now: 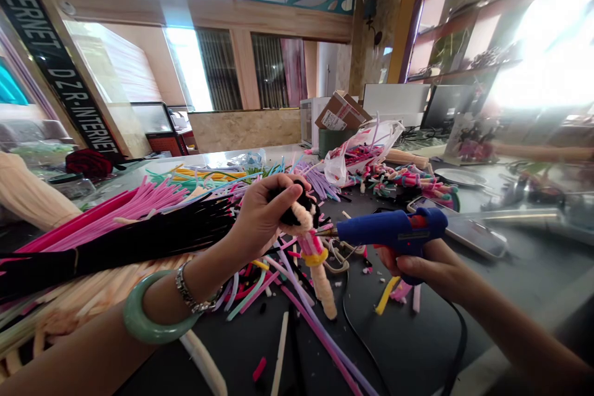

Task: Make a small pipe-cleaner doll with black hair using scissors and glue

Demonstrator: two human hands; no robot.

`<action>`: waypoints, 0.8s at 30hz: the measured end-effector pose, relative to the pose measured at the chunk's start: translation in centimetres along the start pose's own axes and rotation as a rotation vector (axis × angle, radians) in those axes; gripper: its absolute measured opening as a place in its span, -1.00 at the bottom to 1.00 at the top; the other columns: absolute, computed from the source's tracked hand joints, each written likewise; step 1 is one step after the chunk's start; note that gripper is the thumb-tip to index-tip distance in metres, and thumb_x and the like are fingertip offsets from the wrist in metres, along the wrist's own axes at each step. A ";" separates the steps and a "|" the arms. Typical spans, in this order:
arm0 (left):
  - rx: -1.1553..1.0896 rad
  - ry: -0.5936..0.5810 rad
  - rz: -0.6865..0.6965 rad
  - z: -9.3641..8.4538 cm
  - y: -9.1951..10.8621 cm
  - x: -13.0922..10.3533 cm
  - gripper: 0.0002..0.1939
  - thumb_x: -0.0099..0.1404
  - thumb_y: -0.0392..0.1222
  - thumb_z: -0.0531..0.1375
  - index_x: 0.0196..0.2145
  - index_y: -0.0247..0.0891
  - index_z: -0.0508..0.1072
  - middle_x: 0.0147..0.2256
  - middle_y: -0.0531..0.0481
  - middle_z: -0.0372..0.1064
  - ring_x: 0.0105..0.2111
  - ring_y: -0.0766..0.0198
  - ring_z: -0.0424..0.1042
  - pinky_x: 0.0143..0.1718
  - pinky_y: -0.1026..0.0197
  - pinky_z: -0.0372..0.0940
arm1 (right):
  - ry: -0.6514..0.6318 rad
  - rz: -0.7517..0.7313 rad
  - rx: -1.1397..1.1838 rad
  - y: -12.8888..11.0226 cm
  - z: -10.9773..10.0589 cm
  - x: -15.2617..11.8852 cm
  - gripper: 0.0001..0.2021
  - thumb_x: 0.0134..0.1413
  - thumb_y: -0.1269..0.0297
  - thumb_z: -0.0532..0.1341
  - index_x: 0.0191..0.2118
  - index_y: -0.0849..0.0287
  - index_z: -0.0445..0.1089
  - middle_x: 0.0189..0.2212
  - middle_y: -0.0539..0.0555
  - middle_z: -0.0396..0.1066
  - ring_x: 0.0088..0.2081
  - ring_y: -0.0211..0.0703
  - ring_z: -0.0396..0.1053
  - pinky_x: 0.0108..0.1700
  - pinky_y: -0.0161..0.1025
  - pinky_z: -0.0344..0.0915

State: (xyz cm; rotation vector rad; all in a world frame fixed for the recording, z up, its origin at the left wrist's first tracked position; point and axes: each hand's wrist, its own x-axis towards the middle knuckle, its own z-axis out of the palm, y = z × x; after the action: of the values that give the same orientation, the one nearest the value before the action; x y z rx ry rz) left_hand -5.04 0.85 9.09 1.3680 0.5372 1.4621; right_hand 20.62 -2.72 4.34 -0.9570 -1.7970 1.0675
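Note:
My left hand (266, 213) is closed around the black head end of a pipe-cleaner doll (314, 253). The doll hangs at a slight tilt, with a pink body, a yellow band at the waist and long cream legs. My right hand (424, 266) grips a blue hot glue gun (390, 229), its fingers wrapped round the handle. The metal nozzle points left and meets or nearly meets the doll's upper body; I cannot tell whether they touch. A black cord runs down from the gun across the dark table.
Bundles of black (153, 241) and pink pipe cleaners (153, 201) lie at the left. Loose stems and offcuts cover the middle. Finished-looking dolls (413, 182), a plastic bag (366, 148) and a cardboard box (342, 112) are behind. A phone (477, 238) lies at the right.

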 end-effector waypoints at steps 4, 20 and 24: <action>-0.014 -0.016 -0.015 0.1 0.1 0.0 -0.68 0.04 -0.12 0.40 -0.55 -0.31 0.34 -0.37 0.05 0.41 -0.45 0.39 0.40 -0.47 0.34 0.35 | -0.006 0.005 -0.005 0.3 -0.1 0.0 -0.49 -0.18 -0.25 0.30 -0.48 0.18 0.36 -0.56 0.02 0.30 -0.52 -0.24 0.23 -0.47 -0.29 0.21; -0.106 -0.122 -0.033 -0.2 -0.3 0.0 -0.81 0.16 -0.18 0.35 -0.24 -0.23 0.55 -0.39 0.07 0.41 -0.45 0.40 0.46 -0.46 0.40 0.41 | -0.062 -0.057 0.025 1.1 0.1 -0.2 -0.53 -0.07 -0.19 0.28 -0.49 0.18 0.33 -0.54 0.00 0.27 -0.50 -0.27 0.18 -0.48 -0.31 0.17; -0.136 -0.147 -0.042 -0.3 -0.4 0.1 -0.77 0.17 -0.11 0.34 -0.22 -0.23 0.56 -0.40 0.07 0.39 -0.44 0.38 0.46 -0.44 0.37 0.44 | -0.062 -0.046 0.028 1.0 0.4 -0.2 -0.53 -0.09 -0.20 0.28 -0.48 0.19 0.33 -0.55 0.01 0.27 -0.51 -0.26 0.19 -0.49 -0.32 0.17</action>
State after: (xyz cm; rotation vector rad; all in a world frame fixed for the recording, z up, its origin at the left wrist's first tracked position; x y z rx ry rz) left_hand -5.17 1.20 8.69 1.3367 0.3632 1.3277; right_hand 20.58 -2.70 3.25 -0.8709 -1.8404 1.1015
